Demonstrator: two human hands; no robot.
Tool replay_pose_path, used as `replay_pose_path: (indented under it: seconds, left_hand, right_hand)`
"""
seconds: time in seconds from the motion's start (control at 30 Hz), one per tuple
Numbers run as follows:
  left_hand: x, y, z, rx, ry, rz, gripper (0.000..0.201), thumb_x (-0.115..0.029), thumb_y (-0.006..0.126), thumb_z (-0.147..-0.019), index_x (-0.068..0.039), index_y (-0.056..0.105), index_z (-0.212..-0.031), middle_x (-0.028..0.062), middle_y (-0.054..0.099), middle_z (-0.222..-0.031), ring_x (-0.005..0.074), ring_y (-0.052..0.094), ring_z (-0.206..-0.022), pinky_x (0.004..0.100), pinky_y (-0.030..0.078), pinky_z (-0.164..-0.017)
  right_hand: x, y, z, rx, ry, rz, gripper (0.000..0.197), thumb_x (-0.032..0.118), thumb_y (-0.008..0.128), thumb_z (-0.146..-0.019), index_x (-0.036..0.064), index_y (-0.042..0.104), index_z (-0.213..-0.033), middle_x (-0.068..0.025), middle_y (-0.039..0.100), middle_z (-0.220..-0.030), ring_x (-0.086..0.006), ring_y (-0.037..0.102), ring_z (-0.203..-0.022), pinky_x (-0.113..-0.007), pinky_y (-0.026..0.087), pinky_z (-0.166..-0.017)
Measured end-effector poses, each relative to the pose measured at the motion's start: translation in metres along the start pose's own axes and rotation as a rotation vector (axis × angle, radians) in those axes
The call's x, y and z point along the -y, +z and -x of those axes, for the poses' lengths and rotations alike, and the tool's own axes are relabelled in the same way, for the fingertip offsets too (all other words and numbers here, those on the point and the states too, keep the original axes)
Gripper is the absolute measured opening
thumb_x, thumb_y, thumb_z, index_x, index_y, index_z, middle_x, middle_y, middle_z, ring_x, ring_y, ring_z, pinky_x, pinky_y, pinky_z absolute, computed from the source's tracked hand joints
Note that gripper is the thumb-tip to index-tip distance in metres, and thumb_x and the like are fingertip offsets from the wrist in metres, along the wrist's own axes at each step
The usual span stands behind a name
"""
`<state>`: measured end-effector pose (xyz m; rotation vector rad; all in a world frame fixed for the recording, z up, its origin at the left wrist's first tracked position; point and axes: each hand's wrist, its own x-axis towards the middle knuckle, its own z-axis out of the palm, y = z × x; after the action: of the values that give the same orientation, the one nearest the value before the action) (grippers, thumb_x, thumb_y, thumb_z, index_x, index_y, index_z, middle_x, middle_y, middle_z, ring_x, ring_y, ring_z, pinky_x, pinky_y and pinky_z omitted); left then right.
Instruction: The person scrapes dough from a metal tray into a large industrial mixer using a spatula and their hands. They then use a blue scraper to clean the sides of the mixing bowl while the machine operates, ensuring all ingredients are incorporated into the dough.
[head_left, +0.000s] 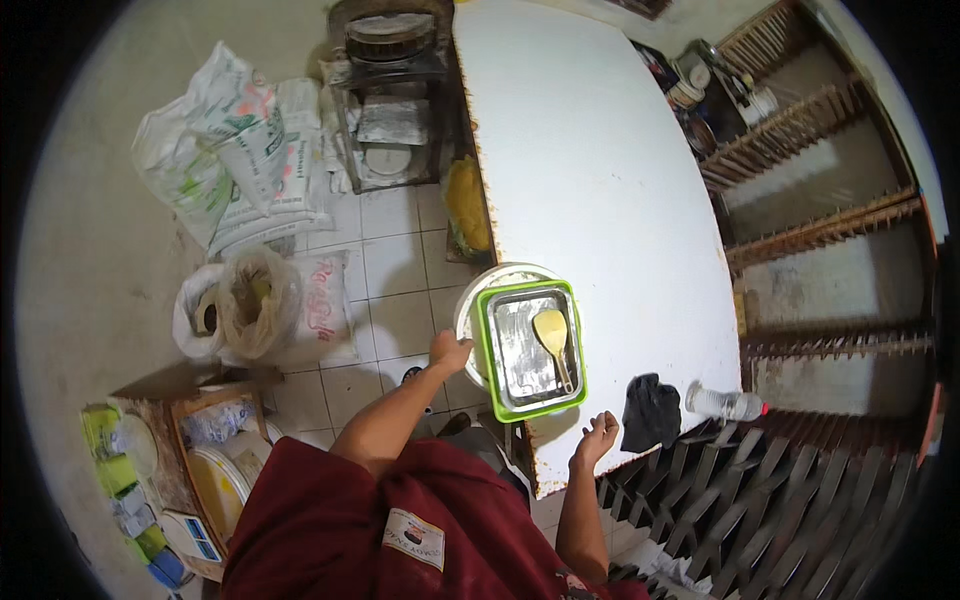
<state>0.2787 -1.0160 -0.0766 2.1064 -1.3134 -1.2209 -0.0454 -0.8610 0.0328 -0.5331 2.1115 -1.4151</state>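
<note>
Governing relation: the green tray (540,411) lies between the two hands, directly to the right of the left hand (450,352) and to the far left of the right hand (598,436).

Location: the tray sits at the left edge of the white counter (600,200), beyond the near left corner, and covers a length of that edge. A round white container (472,300) shows beneath the tray and projects to the left past the same edge. The exact support between container and counter is hidden.

Orientation: the tray's long axis runs from near to far, roughly parallel to the counter's left edge. A metal pan (517,350) lies inside the tray on the same axis. A yellow scoop (549,328) rests in the pan, blade toward the far end, handle toward the near right corner of the tray.

Grip, left: at the container's left rim, and the nearer of the two to the stack. The fingers are partly hidden; whether they close on the rim cannot be told.

Grip, right: fingers loosely bent and parted, nothing visible in them. It is located at the counter's near edge, apart from the tray, with a black cloth (651,412) just beside it on the right.
</note>
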Motion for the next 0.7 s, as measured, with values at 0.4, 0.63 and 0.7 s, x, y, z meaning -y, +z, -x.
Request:
replay_pose_path:
  seconds: [0.4, 0.63, 0.7]
  left_hand:
    - [0.172, -0.159, 0.132, -0.374, -0.185, 0.350, 0.041, -0.031, 0.070, -0.081, 0.005, 0.071, -0.099, 0.0277, 0.070, -0.090, 0.0372, 0.072, -0.085, 0.0448, 0.054, -0.077]
    - [0.285, -0.153, 0.286, -0.861, -0.573, 0.939, 0.035, -0.021, 0.065, -0.087, 0.006, 0.070, -0.107, 0.0213, 0.073, -0.094, 0.0279, 0.074, -0.078, 0.0400, 0.058, -0.070]
    - [0.318, -0.150, 0.324, -1.034, -0.650, 1.083, 0.033, -0.016, 0.062, -0.090, 0.007, 0.068, -0.112, 0.0231, 0.072, -0.099, 0.0291, 0.074, -0.079, 0.0394, 0.061, -0.065]
  right_hand:
    - [0.026, 0.186, 0.014, 0.759, -0.062, 0.128, 0.029, 0.029, 0.058, -0.100, 0.0099, 0.055, -0.121, -0.0076, 0.057, -0.118, -0.0255, 0.058, -0.105, -0.042, 0.050, -0.085]
    - [0.008, 0.314, 0.057, 1.313, -0.341, 0.219, 0.013, 0.022, 0.057, -0.102, 0.0139, 0.056, -0.112, -0.0011, 0.058, -0.103, -0.0150, 0.059, -0.086, -0.031, 0.048, -0.067]
    - [0.022, 0.326, 0.107, 1.445, -0.188, 0.237, 0.010, 0.020, 0.058, -0.102, 0.0133, 0.056, -0.109, -0.0009, 0.058, -0.102, -0.0141, 0.060, -0.086, -0.030, 0.048, -0.065]
